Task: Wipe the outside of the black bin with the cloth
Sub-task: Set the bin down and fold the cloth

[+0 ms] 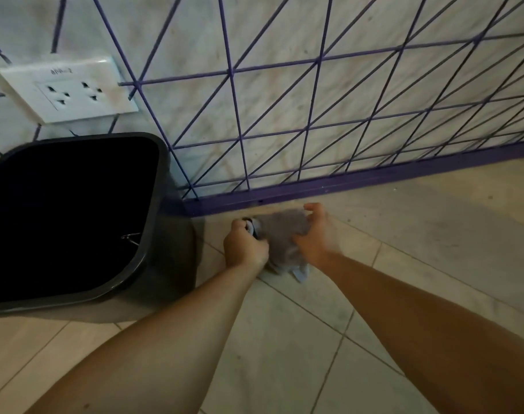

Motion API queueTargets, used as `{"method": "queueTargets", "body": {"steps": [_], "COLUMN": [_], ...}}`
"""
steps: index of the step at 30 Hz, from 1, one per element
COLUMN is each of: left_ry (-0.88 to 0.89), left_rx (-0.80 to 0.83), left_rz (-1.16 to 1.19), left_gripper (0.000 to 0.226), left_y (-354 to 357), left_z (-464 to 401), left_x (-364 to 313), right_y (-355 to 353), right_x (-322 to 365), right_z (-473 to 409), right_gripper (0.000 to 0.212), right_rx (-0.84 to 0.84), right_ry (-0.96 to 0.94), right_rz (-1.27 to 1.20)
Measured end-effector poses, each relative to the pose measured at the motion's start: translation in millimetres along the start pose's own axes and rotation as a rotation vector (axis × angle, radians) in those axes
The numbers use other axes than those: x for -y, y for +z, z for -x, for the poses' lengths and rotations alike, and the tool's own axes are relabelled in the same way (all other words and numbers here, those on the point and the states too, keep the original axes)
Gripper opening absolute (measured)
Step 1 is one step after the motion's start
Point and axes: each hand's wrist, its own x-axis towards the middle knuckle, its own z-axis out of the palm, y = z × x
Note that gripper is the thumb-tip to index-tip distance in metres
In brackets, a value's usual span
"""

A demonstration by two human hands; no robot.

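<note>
We hold the grey cloth [284,237] bunched in both hands, left hand [245,248] and right hand [314,240] each clenched on it, just beside the black bin [171,255] standing by the wall [284,115]. Our loose wad could slip, or our push could tip the light bin.

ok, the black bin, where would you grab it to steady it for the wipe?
Grip the black bin by its flared rim, at the near right corner, coming from above. The top is open and the lip juts past the walls there, so fingers can hook over it. Both the left hand and right hand currently hold the cloth.
</note>
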Motion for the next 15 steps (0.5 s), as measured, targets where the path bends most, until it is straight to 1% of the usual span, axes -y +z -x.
{"method": "queueTargets", "body": {"steps": [2,4,5,7,10,13,15], "left_ry": [0.04,0.052,0.06,0.078,0.068,0.083,0.113], "left_rx": [-0.032,-0.077,-0.095,-0.085,-0.029,-0.021,-0.02], "left_rz": [-0.121,-0.16,-0.183,-0.269,-0.367,-0.405,-0.426], "left_gripper": [0.047,0.058,0.062,0.066,0.068,0.065,0.06], "left_y": [4,4,3,1,-2,-6,-13], "left_z": [-5,-9,-11,-13,-12,-3,8], "left_x": [10,16,17,17,15,5,-6], "right_y": [7,9,9,10,8,-2,-12], "right_x": [-5,-7,-6,-5,-2,2,9], "right_z": [2,4,5,5,8,18,27], "right_gripper": [0.051,0.036,0.032,0.032,0.037,0.041,0.042], "right_rx": [-0.036,-0.089,-0.098,-0.081,-0.004,0.061,0.101], "right_ry": [-0.028,-0.054,-0.062,-0.065,-0.04,-0.032,-0.03], "right_rz": [0.166,0.29,0.338,0.442,0.556,0.583,0.511]}}
